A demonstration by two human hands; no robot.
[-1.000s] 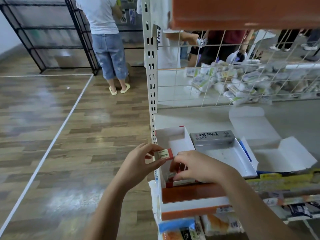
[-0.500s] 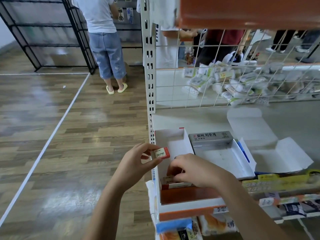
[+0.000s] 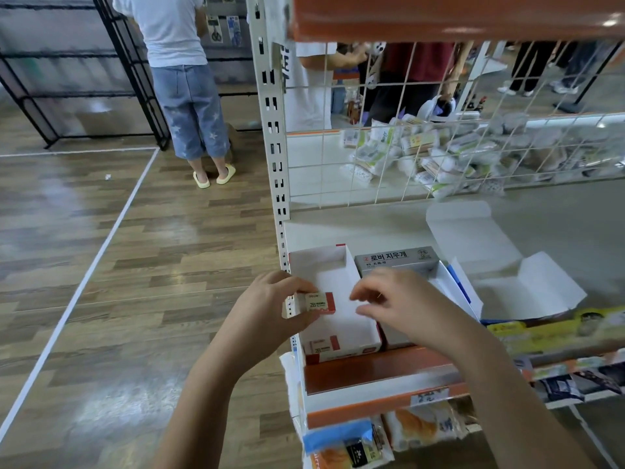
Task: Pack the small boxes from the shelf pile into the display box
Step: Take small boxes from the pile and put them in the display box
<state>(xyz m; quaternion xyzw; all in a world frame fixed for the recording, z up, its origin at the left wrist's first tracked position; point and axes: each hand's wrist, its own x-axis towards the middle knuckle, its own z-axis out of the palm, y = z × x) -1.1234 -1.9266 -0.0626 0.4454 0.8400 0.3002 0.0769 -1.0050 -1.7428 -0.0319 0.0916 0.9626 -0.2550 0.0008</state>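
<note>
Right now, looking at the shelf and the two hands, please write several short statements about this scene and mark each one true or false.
1. The left hand pinches a small red and white box. True.
2. The right hand holds a small box too. False: it holds nothing, its fingers loosely curled above the display box.
3. The display box is full. False: one small packed box shows at its near end.
4. A grey box stands right of the display box. True.
5. Opened white cartons lie further right. True.
</note>
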